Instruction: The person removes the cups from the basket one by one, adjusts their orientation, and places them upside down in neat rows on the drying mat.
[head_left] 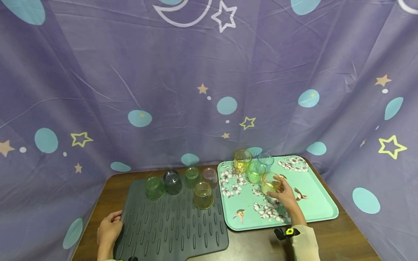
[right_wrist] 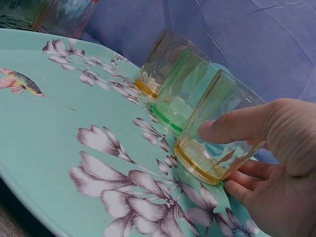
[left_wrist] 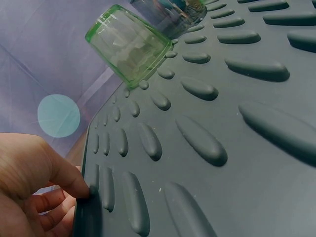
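My right hand (head_left: 283, 195) grips a pale yellow glass (right_wrist: 212, 143) upright at the tray, thumb on the near side and fingers round the far side. Close behind that glass stand a green glass (head_left: 256, 172), an amber-yellow glass (head_left: 242, 161) and a blue glass (head_left: 266, 162), all upright on the mint tray (head_left: 313, 208). At the left edge of the dark grey drying mat (head_left: 176, 228), my left hand (head_left: 109, 230) pinches the rim, one digit pressing on top and other fingers curled at the side, as the left wrist view (left_wrist: 34, 182) shows.
Several tinted glasses stand upside down along the mat's back: a green one (head_left: 155, 188), a dark blue-grey one (head_left: 172, 182), another green one (head_left: 192, 177), a pink one (head_left: 210, 177) and an amber one (head_left: 203, 195). A purple curtain (head_left: 183, 83) rises behind the wooden table (head_left: 254, 246).
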### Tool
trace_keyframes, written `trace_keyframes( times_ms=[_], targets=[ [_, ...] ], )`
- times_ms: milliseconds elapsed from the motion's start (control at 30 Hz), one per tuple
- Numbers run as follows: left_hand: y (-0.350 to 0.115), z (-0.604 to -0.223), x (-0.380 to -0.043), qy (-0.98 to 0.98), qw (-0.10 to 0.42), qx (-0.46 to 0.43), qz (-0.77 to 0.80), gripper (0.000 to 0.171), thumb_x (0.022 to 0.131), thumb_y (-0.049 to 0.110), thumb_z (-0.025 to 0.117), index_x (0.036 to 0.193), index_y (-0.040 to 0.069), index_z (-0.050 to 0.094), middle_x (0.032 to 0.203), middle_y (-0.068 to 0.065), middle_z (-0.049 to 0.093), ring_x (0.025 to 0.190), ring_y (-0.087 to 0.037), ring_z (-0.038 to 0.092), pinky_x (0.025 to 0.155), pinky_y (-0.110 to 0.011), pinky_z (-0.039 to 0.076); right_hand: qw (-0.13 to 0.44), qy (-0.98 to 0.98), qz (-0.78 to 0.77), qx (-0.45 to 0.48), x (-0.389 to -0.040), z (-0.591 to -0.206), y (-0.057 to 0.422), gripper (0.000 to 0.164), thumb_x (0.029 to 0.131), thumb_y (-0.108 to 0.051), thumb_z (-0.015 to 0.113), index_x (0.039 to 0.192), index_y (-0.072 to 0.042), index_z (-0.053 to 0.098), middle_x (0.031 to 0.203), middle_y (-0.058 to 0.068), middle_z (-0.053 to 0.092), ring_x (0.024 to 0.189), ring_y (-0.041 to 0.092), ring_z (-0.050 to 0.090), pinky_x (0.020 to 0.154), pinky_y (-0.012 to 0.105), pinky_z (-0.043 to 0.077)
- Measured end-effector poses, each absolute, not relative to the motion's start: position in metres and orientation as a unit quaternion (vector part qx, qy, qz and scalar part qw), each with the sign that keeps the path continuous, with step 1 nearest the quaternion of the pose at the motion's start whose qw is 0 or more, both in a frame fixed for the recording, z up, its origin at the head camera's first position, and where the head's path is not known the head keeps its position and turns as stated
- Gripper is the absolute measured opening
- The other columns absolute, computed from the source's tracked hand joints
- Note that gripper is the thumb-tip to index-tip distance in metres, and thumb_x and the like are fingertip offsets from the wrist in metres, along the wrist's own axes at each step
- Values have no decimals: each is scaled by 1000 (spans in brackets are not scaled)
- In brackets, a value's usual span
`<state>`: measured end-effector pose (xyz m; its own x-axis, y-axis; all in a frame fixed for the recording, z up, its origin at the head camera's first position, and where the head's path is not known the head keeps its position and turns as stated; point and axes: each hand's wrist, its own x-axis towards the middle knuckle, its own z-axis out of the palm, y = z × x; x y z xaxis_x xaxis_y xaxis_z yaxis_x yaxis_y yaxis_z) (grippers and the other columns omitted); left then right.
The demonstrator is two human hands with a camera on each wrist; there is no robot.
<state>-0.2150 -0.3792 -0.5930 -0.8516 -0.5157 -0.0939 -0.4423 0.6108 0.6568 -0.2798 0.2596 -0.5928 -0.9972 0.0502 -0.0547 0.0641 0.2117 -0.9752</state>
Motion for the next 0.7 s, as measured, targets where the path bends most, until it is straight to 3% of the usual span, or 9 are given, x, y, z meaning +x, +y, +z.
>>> trace_keyframes(
  times_ms=[467, 567, 700],
  targets=[
    [-380, -593, -214, -893, 38, 268, -359, 52, 82, 10, 50, 133, 10, 64, 117, -17, 67, 114, -45, 59, 75, -52, 45, 9, 788, -612, 61, -279, -595, 259, 78, 88, -5, 75, 154, -3, 33, 149, 29, 44, 141, 46, 40, 116, 59, 35],
    [-380, -593, -214, -895, 37, 266, -357, 52, 83, 11, 50, 133, 9, 64, 116, -17, 66, 114, -46, 58, 75, -53, 45, 12, 786, -615, 66, -278, -594, 259, 78, 89, -6, 75, 154, -4, 32, 150, 28, 45, 139, 43, 42, 109, 47, 45],
    [-380, -592, -213, -896, 39, 264, -355, 51, 83, 11, 51, 132, 9, 64, 117, -18, 66, 113, -46, 59, 74, -51, 46, 12, 782, -620, 64, -277, -592, 259, 79, 89, -7, 76, 154, -4, 32, 150, 27, 44, 129, 35, 48, 89, 27, 52]
  ],
)
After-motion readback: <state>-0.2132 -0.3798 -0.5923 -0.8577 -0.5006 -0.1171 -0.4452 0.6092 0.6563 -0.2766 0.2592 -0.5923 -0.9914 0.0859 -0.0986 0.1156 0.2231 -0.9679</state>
